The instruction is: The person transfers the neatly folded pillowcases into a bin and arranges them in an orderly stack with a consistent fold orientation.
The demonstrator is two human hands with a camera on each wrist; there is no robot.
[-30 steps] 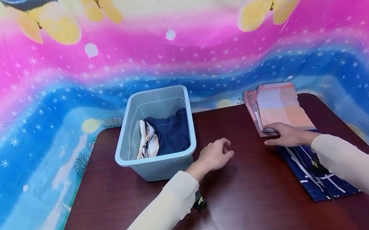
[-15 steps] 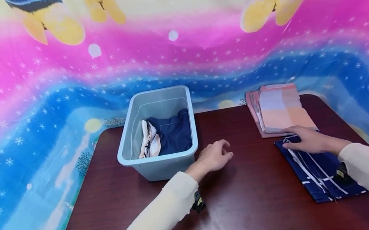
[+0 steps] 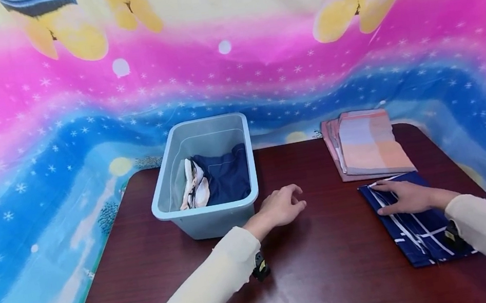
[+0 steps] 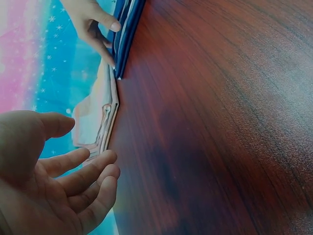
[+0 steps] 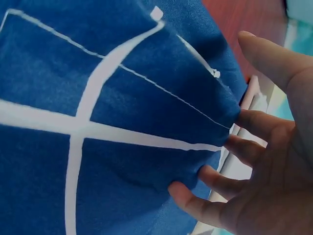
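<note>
My right hand (image 3: 407, 196) lies over the far end of a folded navy cloth with white lines (image 3: 434, 236), on the table's right side. In the right wrist view its fingers (image 5: 215, 181) are extended, fingertips against the cloth's surface, with the thumb apart. Just beyond lies a folded pink and peach checked cloth (image 3: 370, 146). My left hand (image 3: 280, 205) hovers over the middle of the table, to the right of a grey-blue plastic bin (image 3: 215, 222). Its fingers are loosely bent and hold nothing, as the left wrist view shows.
Inside the bin are a dark navy cloth (image 3: 229, 174) and a bunched white, peach and black cloth (image 3: 194, 184). The dark red-brown wooden table (image 3: 316, 276) has rounded far corners. A colourful printed sheet (image 3: 277, 64) hangs around its back and sides.
My right hand has moved from the near edge of the checked cloth back toward me, onto the navy cloth. The left hand and the bin have stayed in place.
</note>
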